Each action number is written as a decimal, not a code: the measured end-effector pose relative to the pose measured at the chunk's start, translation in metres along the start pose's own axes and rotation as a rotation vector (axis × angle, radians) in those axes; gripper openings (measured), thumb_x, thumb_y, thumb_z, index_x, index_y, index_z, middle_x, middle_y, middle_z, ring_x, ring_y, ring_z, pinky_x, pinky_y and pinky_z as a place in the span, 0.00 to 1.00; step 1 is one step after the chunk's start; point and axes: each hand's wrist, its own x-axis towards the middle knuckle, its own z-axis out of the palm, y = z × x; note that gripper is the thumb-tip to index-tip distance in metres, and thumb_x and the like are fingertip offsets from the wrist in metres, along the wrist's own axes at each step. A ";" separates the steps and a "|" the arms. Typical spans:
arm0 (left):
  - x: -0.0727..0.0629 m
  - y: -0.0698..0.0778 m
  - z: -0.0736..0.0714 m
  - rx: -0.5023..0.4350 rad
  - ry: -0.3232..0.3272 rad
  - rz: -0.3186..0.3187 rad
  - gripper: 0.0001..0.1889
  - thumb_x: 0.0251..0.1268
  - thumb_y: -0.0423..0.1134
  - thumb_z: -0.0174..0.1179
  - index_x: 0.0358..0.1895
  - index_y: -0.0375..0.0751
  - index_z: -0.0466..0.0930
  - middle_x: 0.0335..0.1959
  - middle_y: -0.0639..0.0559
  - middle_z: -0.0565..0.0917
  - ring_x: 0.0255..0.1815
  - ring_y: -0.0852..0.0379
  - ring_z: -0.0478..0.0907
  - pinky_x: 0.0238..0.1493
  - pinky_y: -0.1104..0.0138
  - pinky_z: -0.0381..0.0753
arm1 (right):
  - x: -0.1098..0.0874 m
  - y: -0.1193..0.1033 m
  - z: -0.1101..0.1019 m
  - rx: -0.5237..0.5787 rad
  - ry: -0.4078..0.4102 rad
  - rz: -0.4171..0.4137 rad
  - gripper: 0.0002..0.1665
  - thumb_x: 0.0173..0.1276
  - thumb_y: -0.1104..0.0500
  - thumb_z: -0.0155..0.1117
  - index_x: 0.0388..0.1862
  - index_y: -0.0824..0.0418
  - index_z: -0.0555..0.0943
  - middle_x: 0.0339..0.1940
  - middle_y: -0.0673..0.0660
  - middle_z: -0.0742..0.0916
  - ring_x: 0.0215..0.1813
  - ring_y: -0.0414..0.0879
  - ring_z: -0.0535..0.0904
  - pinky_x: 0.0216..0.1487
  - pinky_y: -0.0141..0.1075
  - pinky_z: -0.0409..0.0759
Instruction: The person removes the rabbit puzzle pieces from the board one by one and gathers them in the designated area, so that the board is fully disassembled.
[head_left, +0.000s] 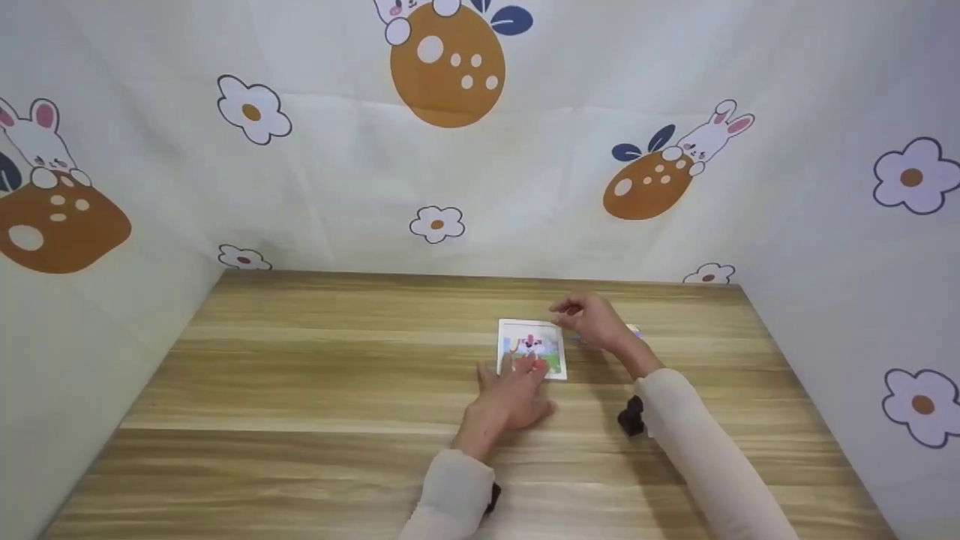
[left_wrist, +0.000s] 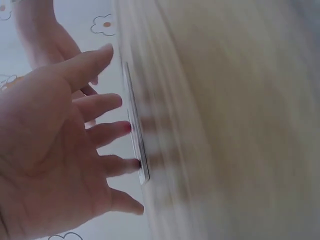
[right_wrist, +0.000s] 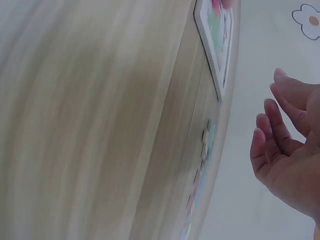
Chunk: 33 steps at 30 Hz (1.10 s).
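A small white-framed picture board point(head_left: 559, 367) lies on the wooden table, showing a cartoon figure on a colourful, green-bottomed scene; it looks like a jigsaw tray. Over its lower part my left hand point(head_left: 512, 397) is spread, palm down. In the left wrist view, those fingers are extended, with fingertips right at the edge-on board point(left_wrist: 134, 117). Just above the board's upper right corner hovers my right hand point(head_left: 596, 322), its fingers loosely bent. Nothing shows between the fingers of the right hand point(right_wrist: 295, 135) in the right wrist view.
Flat colourful pieces point(right_wrist: 198, 182) lie on the table to the right of the board, partly hidden by the right hand in the head view, where one piece point(head_left: 635, 330) shows. A printed curtain point(head_left: 337, 172) with rabbits and flowers encloses the table's back and sides.
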 end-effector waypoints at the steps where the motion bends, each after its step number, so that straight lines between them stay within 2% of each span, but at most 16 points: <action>1: 0.000 0.000 0.000 -0.009 0.003 -0.005 0.35 0.70 0.54 0.58 0.77 0.49 0.62 0.81 0.48 0.59 0.82 0.35 0.48 0.74 0.29 0.44 | 0.001 -0.002 0.004 0.007 -0.002 0.008 0.14 0.72 0.58 0.65 0.51 0.62 0.85 0.50 0.60 0.87 0.56 0.54 0.80 0.57 0.45 0.80; 10: -0.004 0.000 0.003 -0.097 -0.020 -0.016 0.35 0.71 0.55 0.56 0.78 0.50 0.61 0.82 0.49 0.57 0.84 0.36 0.42 0.76 0.31 0.45 | 0.009 -0.009 0.033 0.112 -0.066 0.028 0.11 0.69 0.61 0.68 0.49 0.63 0.86 0.45 0.58 0.88 0.47 0.47 0.81 0.53 0.38 0.80; 18: -0.004 -0.003 -0.001 -0.125 -0.048 0.001 0.34 0.72 0.55 0.55 0.78 0.49 0.61 0.82 0.48 0.55 0.84 0.36 0.41 0.78 0.34 0.43 | 0.014 -0.010 0.043 0.202 -0.096 0.024 0.09 0.67 0.63 0.69 0.43 0.66 0.88 0.41 0.60 0.90 0.37 0.38 0.81 0.41 0.26 0.79; 22: -0.003 -0.003 0.000 -0.125 -0.053 0.001 0.34 0.73 0.55 0.54 0.78 0.49 0.60 0.83 0.48 0.55 0.84 0.35 0.41 0.78 0.34 0.43 | 0.015 -0.010 0.043 0.185 -0.148 0.021 0.09 0.66 0.65 0.69 0.44 0.65 0.88 0.41 0.60 0.90 0.36 0.38 0.80 0.39 0.26 0.78; 28: -0.003 -0.004 0.000 -0.140 -0.050 -0.010 0.33 0.73 0.54 0.55 0.78 0.51 0.62 0.83 0.47 0.54 0.84 0.35 0.42 0.78 0.35 0.44 | 0.016 -0.010 0.040 0.132 -0.217 -0.027 0.09 0.67 0.65 0.67 0.44 0.65 0.89 0.43 0.61 0.90 0.39 0.39 0.80 0.42 0.28 0.78; 33: -0.002 -0.004 -0.001 -0.154 -0.037 -0.016 0.32 0.73 0.52 0.55 0.77 0.51 0.64 0.82 0.45 0.54 0.83 0.35 0.43 0.78 0.36 0.45 | 0.015 -0.011 0.036 0.106 -0.255 -0.005 0.09 0.68 0.65 0.67 0.44 0.64 0.89 0.44 0.59 0.90 0.40 0.41 0.78 0.45 0.29 0.77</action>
